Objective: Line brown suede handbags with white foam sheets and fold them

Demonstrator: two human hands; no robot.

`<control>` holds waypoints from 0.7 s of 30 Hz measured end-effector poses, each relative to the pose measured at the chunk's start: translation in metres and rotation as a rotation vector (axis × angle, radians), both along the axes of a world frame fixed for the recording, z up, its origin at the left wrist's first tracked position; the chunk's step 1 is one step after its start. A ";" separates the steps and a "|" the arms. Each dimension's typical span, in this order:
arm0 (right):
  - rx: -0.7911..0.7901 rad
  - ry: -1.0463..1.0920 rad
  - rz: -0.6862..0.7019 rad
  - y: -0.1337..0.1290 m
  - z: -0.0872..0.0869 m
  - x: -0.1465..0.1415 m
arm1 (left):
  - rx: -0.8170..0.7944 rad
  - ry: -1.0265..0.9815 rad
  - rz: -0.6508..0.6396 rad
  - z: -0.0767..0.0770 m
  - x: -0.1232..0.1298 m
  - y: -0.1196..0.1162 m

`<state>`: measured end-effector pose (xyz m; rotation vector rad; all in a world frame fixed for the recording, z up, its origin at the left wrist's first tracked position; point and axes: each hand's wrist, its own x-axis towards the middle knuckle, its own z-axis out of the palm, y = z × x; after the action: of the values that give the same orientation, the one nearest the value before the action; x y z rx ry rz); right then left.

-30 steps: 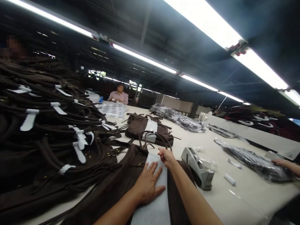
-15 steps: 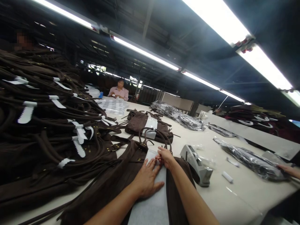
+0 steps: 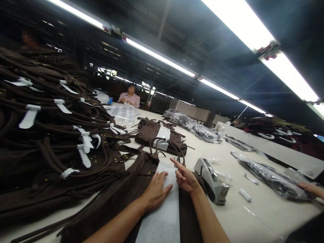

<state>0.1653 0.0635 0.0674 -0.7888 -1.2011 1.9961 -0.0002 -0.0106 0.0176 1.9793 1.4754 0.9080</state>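
A dark brown bag [image 3: 126, 202] lies on the table before me, with a long pale sheet [image 3: 162, 222] running down its middle. My left hand [image 3: 156, 191] rests flat on the sheet's left side, fingers spread. At the sheet's right edge is my right hand [image 3: 186, 177], its index finger pointing out and the others curled, with nothing visible in it. Just beyond my hands stand the bag's looped handles [image 3: 180, 150]. A grey tape dispenser [image 3: 212, 180] stands right of my right hand.
Brown bags [image 3: 58, 141] with white tags pile up at the left. Another brown bag [image 3: 149, 133] with a pale band lies ahead. Plastic-wrapped items [image 3: 270, 175] are on the right, touched by another person's hand [image 3: 311, 189]. A person in pink [image 3: 130, 98] sits beyond.
My right hand has moved slightly right and away from my left hand, and its index finger has straightened. My left hand has shifted a little left, its fingers closer together.
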 end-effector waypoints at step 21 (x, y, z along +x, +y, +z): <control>0.238 -0.291 0.217 -0.019 0.000 0.002 | 0.063 -0.241 0.066 0.002 -0.002 0.010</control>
<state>0.1677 0.0447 0.0673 -0.8777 -1.7221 1.9014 -0.0024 -0.0002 0.0200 1.8002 1.3960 1.1892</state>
